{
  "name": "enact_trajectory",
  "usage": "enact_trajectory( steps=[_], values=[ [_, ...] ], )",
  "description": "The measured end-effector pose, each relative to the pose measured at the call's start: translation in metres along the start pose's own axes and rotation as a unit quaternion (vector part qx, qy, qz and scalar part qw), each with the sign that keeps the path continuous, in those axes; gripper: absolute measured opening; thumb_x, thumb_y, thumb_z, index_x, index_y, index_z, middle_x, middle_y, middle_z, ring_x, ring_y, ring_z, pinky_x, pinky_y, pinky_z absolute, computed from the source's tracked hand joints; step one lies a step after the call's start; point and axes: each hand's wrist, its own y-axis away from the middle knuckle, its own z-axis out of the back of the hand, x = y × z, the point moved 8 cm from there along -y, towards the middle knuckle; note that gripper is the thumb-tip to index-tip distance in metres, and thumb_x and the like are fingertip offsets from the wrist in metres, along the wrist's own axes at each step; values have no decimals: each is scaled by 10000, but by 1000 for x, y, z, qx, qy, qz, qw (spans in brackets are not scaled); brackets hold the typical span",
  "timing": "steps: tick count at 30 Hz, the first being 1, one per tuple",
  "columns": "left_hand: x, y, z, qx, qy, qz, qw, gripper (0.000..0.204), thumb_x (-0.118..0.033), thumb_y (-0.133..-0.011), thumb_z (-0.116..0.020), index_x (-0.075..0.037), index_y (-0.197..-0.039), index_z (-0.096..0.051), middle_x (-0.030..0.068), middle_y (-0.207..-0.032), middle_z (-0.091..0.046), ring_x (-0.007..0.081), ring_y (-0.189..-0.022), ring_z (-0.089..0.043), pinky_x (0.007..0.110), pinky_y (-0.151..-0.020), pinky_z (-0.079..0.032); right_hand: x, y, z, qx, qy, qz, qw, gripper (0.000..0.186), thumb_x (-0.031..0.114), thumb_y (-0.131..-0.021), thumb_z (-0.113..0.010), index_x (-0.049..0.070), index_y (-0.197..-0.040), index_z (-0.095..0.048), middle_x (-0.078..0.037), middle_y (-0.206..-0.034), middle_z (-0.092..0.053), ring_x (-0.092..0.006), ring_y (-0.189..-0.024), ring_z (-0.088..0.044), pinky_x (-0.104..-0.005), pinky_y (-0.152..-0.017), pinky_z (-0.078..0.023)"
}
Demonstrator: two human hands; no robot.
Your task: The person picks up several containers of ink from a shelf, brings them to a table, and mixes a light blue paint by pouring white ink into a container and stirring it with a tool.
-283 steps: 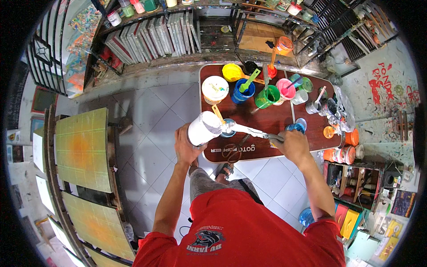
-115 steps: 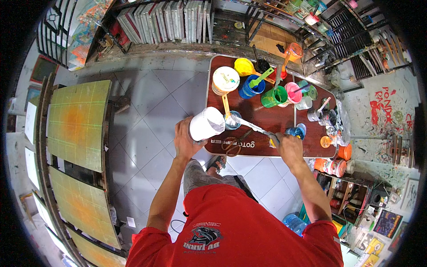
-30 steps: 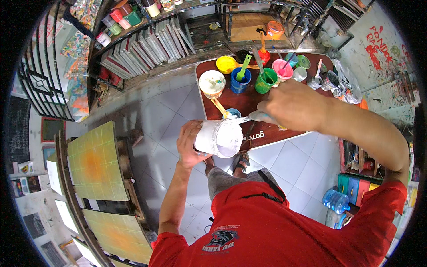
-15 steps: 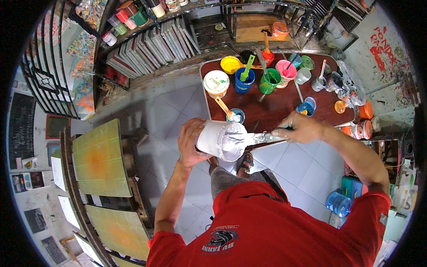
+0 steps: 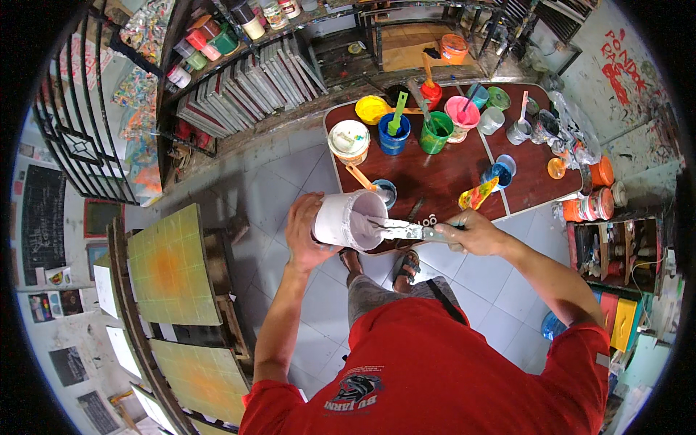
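In my left hand (image 5: 299,230) a white plastic tub (image 5: 335,220) is tipped on its side, mouth to the right. White paint coats its inside. My right hand (image 5: 475,233) grips the handle of a putty knife (image 5: 402,230), whose paint-smeared blade reaches into the tub's mouth. Just beyond the tub, a small blue pot (image 5: 386,194) stands on the table with a wooden-handled tool (image 5: 359,176) at it. Past my right hand lies a tool smeared red and yellow (image 5: 478,194), beside a blue-stained cup (image 5: 497,174).
Paint pots, including a yellow one (image 5: 372,109), a blue one (image 5: 394,138) and a green one (image 5: 436,136), stand on the dark red table (image 5: 442,177). Printing frames (image 5: 250,87) fill a low shelf at the back. Yellowish boards (image 5: 174,268) rest on a rack at my left.
The putty knife's blade has gone deeper into the tub, and my right hand has come lower and slightly left. More of the tub's inside shows. The view has shifted a little.
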Motion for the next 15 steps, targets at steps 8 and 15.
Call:
enact_trajectory(
  steps=[8,15],
  values=[
    [17,22,-20,46,-14,63,997,830,-288,-540,-896,-29,-1228,-509,173,-1203,-602,401,-1077,-573,495,-908,-487,-7,1,24,-14,47,-42,998,477,464,-963,-565,26,-813,-681,-1,-577,-514,-93,-524,-462,-298,-510,-399],
    [41,43,-34,63,-52,115,990,822,-221,-532,-862,-37,-1246,-499,164,-1223,-582,394,-1097,-552,481,-939,-473,-2,-1,53,-49,122,-50,990,495,486,-954,-566,22,-837,-692,-19,-573,-527,-113,-522,-462,-315,-514,-406]
  ],
)
